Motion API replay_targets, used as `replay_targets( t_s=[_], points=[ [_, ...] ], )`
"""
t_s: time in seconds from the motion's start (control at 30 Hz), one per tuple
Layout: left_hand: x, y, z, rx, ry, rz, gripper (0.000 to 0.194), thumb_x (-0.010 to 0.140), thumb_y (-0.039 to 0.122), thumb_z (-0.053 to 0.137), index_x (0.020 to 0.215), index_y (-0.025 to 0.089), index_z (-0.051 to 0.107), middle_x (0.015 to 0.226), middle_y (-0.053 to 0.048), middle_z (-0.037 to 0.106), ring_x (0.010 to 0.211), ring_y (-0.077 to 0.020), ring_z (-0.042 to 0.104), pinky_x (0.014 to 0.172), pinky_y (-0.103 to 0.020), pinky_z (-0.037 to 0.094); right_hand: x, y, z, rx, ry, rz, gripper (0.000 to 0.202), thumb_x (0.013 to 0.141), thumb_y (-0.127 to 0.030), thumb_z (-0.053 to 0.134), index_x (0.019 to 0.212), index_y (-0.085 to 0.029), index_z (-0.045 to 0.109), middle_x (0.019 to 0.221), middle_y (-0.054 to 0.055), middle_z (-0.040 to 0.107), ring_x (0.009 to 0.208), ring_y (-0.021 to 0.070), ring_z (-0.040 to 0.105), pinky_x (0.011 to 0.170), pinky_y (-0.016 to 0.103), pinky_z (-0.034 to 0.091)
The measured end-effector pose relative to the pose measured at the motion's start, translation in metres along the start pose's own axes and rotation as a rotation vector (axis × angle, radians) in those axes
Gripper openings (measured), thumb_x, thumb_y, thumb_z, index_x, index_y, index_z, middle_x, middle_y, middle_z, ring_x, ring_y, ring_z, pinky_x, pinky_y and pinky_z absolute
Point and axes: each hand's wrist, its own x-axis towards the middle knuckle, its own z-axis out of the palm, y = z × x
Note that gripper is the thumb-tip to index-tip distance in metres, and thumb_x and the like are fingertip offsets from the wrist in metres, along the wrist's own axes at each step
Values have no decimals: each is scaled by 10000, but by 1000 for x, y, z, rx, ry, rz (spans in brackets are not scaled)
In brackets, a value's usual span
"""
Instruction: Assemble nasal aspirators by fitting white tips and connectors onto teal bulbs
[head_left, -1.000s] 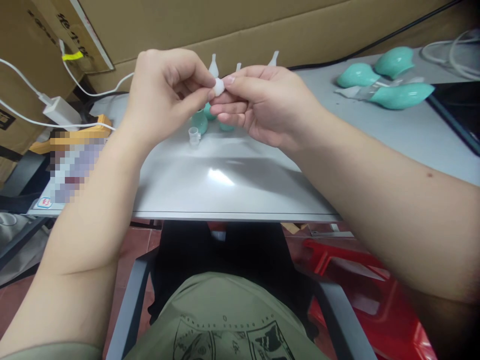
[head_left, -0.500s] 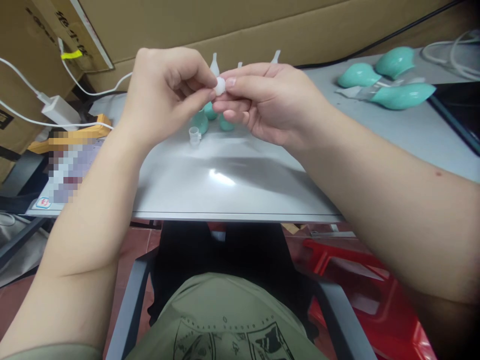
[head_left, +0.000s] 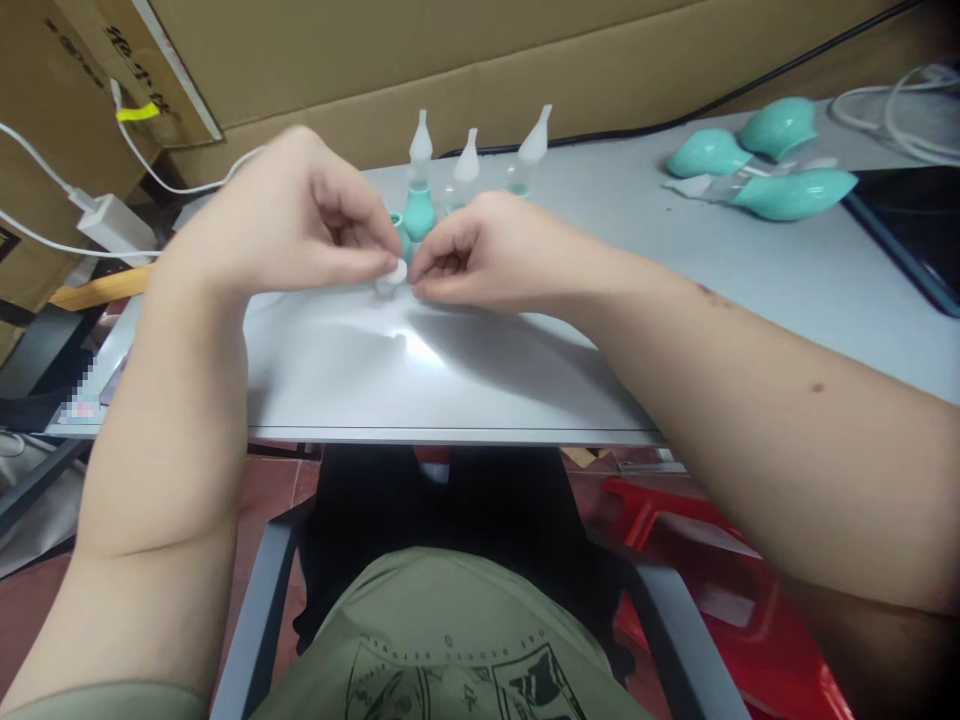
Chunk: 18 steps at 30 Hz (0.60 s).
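Delicately, left fingers (head_left: 381, 264) pinch a smooth, rounded white piece (head_left: 400, 270).

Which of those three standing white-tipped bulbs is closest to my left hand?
The leftmost bulb, largely in plain view; the middle bulb and rightmost bulb stand farther right, partly behind your right hand.

White cap (head_left: 400, 270): partly covered by the left hand (head_left: 300, 220)
Clear cup (head_left: 385, 289): upper part masked by cap; seating unclear
Right hand (head_left: 510, 250): curled fingertips, contents not discernible
Middle bottle (head_left: 466, 163): foot hidden behind right hand
End bottle (head_left: 533, 145): lower body likewise hidden
Paper (head_left: 114, 384): mostly behind left forearm (head_left: 187, 400), remainder pixelated
Dark device (head_left: 911, 220): cut off at right edge
Red stool (head_left: 646, 515): partly behind right arm (head_left: 720, 370)
Shirt print (head_left: 457, 680): cut off by bottom edge
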Motion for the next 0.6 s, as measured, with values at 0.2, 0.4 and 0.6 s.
replay_targets(
  t_s=[0.2, 0.4, 0.6],
  points=[
    [10, -5, 12, 173, -303, -185, 79, 834, 275, 873, 818, 349, 898, 707, 33, 772, 595, -225, 627, 660, -423, 514, 7, 1, 9, -117, -133, 43, 161, 957, -86, 755, 957, -149, 903, 841, 22, 783, 810, 173, 647, 806, 329, 461],
    [9, -4, 16, 290, -346, -239, 83, 820, 301, 838, 839, 345, 905, 689, 39, 755, 569, -194, 562, 588, -396, 399, 9, 8, 13, -83, -157, 60, 138, 990, -133, 771, 1020, -161, 902, 859, 26, 769, 785, 157, 604, 770, 324, 415],
    [11, -12, 11, 223, -290, -188, 204, 829, 537, 938, 927, 362, 901, 588, 51, 602, 577, -207, 531, 672, -412, 466, -5, -4, -6, -62, -3, -13, 176, 1031, -344, 843, 975, -182, 882, 802, 43, 706, 856, 191, 641, 802, 332, 506]
  ],
)
